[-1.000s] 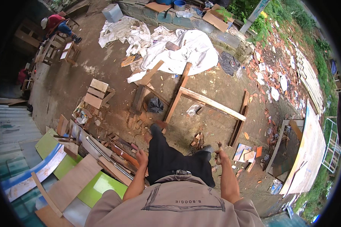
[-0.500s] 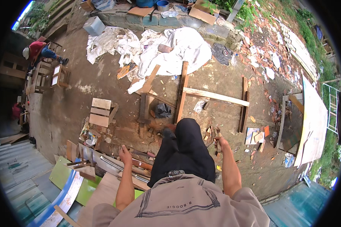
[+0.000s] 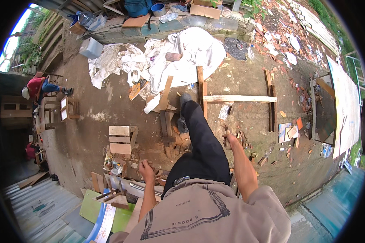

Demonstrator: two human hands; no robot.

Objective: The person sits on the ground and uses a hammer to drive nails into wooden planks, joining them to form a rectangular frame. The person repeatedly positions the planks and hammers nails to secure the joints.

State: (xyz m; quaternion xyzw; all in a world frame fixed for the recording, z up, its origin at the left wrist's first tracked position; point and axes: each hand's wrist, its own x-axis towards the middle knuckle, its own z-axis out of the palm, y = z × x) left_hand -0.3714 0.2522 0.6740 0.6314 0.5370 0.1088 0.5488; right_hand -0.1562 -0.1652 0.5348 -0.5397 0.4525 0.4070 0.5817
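Observation:
My right hand (image 3: 230,140) is closed around a hammer (image 3: 225,129), its head pointing up past my fingers, to the right of my knee. At the left of my waist, my left hand (image 3: 146,167) has its fingers curled in. Whatever it may hold is too small or hidden to make out. Ahead of me on the ground lies a wooden frame: a pale crossbar (image 3: 239,99) joins a brown post (image 3: 202,91) on the left with a pair of darker posts (image 3: 271,100) on the right. One leg is stretched forward beside the left post.
A small slatted wooden piece (image 3: 119,139) stands left, with scrap boards (image 3: 87,208) near my left side. White sheeting (image 3: 194,50) covers ground ahead. Wood blocks and a tiled board (image 3: 286,133) lie right. Another person (image 3: 36,88) bends over wooden furniture at far left.
I have stepped forward, one leg now reaching toward the frame. Both hands moved with me, the right still gripping the hammer. A long thin tool visible by my left hand earlier no longer shows clearly.

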